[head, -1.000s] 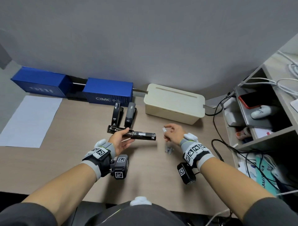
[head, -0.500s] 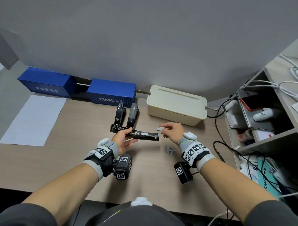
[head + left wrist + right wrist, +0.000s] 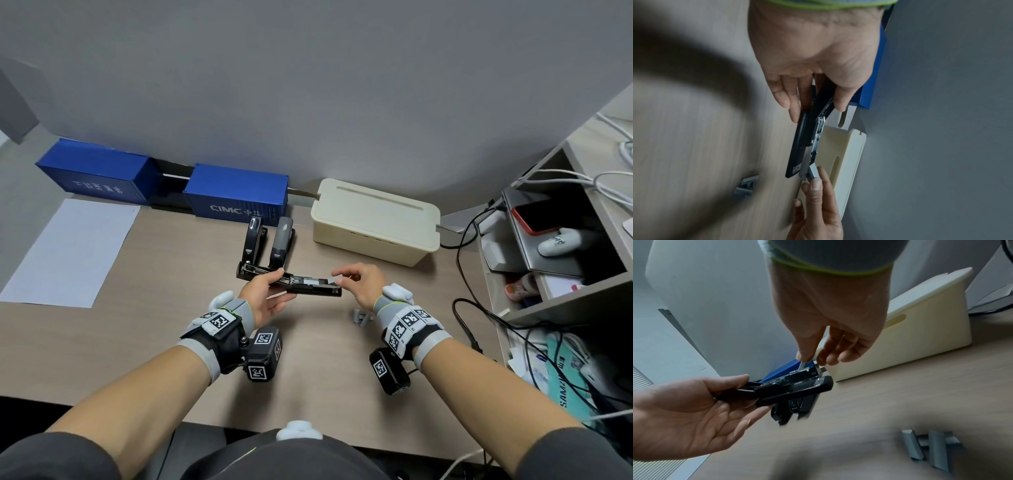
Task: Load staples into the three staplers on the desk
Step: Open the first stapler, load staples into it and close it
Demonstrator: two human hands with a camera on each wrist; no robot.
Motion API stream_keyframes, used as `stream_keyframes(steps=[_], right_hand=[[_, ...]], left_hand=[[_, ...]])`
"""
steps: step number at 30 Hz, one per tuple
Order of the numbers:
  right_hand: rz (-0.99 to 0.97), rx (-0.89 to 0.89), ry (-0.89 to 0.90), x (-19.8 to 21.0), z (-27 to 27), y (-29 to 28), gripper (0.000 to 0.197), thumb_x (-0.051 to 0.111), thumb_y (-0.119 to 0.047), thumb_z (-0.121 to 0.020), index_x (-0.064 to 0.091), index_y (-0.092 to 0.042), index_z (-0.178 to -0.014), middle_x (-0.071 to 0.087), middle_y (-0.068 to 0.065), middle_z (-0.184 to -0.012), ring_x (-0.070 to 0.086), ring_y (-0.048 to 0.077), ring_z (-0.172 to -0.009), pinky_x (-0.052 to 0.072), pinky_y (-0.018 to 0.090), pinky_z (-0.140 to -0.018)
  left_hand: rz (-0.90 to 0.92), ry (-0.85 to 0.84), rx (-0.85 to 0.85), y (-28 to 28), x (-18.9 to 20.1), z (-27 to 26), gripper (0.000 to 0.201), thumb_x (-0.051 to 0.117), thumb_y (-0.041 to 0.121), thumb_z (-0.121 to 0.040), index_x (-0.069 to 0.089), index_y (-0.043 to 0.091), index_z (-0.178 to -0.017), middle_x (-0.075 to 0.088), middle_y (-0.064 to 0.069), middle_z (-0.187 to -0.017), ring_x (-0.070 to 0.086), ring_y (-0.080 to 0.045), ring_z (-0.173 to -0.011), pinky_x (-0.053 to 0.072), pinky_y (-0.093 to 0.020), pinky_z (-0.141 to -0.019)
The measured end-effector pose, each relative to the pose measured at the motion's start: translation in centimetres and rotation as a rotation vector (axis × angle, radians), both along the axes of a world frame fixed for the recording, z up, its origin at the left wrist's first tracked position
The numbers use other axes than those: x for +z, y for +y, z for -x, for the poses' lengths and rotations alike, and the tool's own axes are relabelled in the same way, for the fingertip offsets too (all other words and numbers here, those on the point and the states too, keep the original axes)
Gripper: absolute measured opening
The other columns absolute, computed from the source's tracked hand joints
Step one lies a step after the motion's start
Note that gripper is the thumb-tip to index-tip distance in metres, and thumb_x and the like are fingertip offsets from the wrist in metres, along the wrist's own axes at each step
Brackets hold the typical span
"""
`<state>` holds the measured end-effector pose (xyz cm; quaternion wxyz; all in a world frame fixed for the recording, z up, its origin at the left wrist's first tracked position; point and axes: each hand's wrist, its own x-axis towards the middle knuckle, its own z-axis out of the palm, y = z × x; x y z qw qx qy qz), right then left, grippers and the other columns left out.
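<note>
My left hand (image 3: 265, 294) grips a black stapler (image 3: 301, 285) opened flat, held just above the desk; its metal staple channel faces up. My right hand (image 3: 358, 284) pinches a short strip of staples (image 3: 803, 365) between thumb and forefinger and holds it at the front end of the channel (image 3: 811, 173). Two more black staplers (image 3: 253, 240) (image 3: 281, 241) stand side by side behind it. Several loose staple strips (image 3: 360, 318) lie on the desk by my right wrist, also seen in the right wrist view as staple strips (image 3: 929, 446).
A cream cable box (image 3: 376, 219) sits at the back right, two blue container-shaped boxes (image 3: 236, 197) along the wall. A white paper sheet (image 3: 68, 253) lies at the left. Shelves (image 3: 565, 240) with cables and devices stand at the right.
My right hand has carried the staple strip leftwards from open air down to the front end of the open stapler. The left hand has kept holding the stapler, shifting it slightly.
</note>
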<state>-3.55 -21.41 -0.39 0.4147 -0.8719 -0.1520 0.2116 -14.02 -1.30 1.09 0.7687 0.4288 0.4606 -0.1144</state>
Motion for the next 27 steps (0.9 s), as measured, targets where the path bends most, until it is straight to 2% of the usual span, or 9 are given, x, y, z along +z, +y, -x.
stream_keyframes(steps=[3, 4, 7, 9, 12, 15, 22, 25, 27], right_hand=[[-0.019, -0.004, 0.042, -0.01, 0.11, 0.04, 0.016, 0.069, -0.018, -0.085, 0.076, -0.019, -0.099, 0.066, -0.005, -0.083, 0.056, 0.011, -0.079, 0.042, 0.018, -0.072], [-0.020, -0.008, 0.051, -0.09, 0.12, 0.03, 0.016, 0.068, -0.019, -0.085, 0.076, -0.021, -0.098, 0.067, -0.004, -0.083, 0.057, 0.011, -0.078, 0.042, 0.018, -0.072], [-0.036, -0.003, 0.042, -0.06, 0.15, -0.14, 0.016, 0.066, -0.019, -0.087, 0.075, -0.020, -0.100, 0.068, -0.002, -0.083, 0.054, 0.003, -0.070, 0.038, 0.006, -0.064], [-0.051, -0.001, 0.041, -0.03, 0.15, -0.14, 0.016, 0.065, -0.017, -0.087, 0.075, -0.018, -0.100, 0.067, -0.002, -0.083, 0.053, 0.000, -0.068, 0.037, 0.003, -0.062], [-0.053, -0.007, 0.051, -0.22, 0.15, -0.20, 0.015, 0.066, -0.019, -0.087, 0.075, -0.021, -0.098, 0.068, -0.003, -0.084, 0.056, 0.008, -0.074, 0.039, 0.007, -0.065], [-0.069, -0.004, 0.068, -0.40, 0.12, -0.42, 0.014, 0.065, -0.020, -0.087, 0.075, -0.023, -0.097, 0.070, -0.003, -0.087, 0.059, 0.010, -0.080, 0.042, 0.012, -0.072], [-0.058, -0.022, 0.053, -0.49, 0.15, -0.34, 0.015, 0.065, -0.015, -0.087, 0.075, -0.015, -0.099, 0.068, 0.000, -0.085, 0.057, 0.011, -0.076, 0.039, 0.002, -0.064], [-0.044, -0.024, 0.052, -0.56, 0.19, -0.32, 0.016, 0.067, -0.018, -0.087, 0.075, -0.015, -0.100, 0.067, -0.001, -0.083, 0.056, 0.010, -0.074, 0.040, 0.003, -0.063], [-0.033, -0.007, 0.055, -0.79, 0.20, -0.22, 0.017, 0.068, -0.021, -0.086, 0.076, -0.017, -0.101, 0.068, -0.001, -0.084, 0.060, 0.013, -0.079, 0.044, 0.010, -0.070]], left_hand=[[0.002, 0.002, 0.002, -0.01, -0.06, 0.03, 0.015, 0.062, 0.034, -0.093, 0.060, 0.020, -0.098, 0.073, -0.003, -0.102, 0.072, -0.023, -0.096, 0.044, -0.026, -0.070], [0.004, 0.003, 0.002, -0.01, -0.10, -0.01, 0.015, 0.062, 0.034, -0.093, 0.060, 0.020, -0.099, 0.073, -0.003, -0.103, 0.072, -0.023, -0.096, 0.045, -0.027, -0.070], [0.007, 0.003, 0.005, -0.08, -0.14, -0.11, 0.015, 0.062, 0.034, -0.094, 0.060, 0.020, -0.101, 0.073, -0.005, -0.106, 0.072, -0.024, -0.097, 0.045, -0.027, -0.071], [0.005, -0.001, 0.007, -0.15, -0.07, -0.13, 0.016, 0.062, 0.033, -0.093, 0.060, 0.020, -0.101, 0.073, -0.005, -0.105, 0.072, -0.025, -0.098, 0.045, -0.027, -0.070], [0.004, 0.002, 0.010, -0.28, -0.02, -0.14, 0.015, 0.061, 0.033, -0.094, 0.059, 0.020, -0.101, 0.073, -0.005, -0.105, 0.072, -0.025, -0.097, 0.045, -0.027, -0.070], [0.006, 0.002, 0.013, -0.34, 0.04, -0.11, 0.015, 0.061, 0.033, -0.094, 0.059, 0.020, -0.101, 0.072, -0.006, -0.105, 0.072, -0.025, -0.093, 0.044, -0.027, -0.070], [0.015, -0.002, 0.004, -0.59, 0.29, -0.07, 0.017, 0.061, 0.033, -0.094, 0.059, 0.018, -0.102, 0.073, -0.006, -0.103, 0.072, -0.023, -0.088, 0.043, -0.025, -0.066], [0.022, -0.009, 0.005, -0.68, 0.34, -0.12, 0.018, 0.061, 0.033, -0.094, 0.060, 0.017, -0.102, 0.073, -0.007, -0.102, 0.073, -0.023, -0.087, 0.043, -0.025, -0.066], [0.025, -0.013, -0.002, -0.80, 0.34, -0.23, 0.019, 0.061, 0.034, -0.094, 0.060, 0.017, -0.103, 0.073, -0.005, -0.103, 0.072, -0.023, -0.089, 0.044, -0.026, -0.070]])
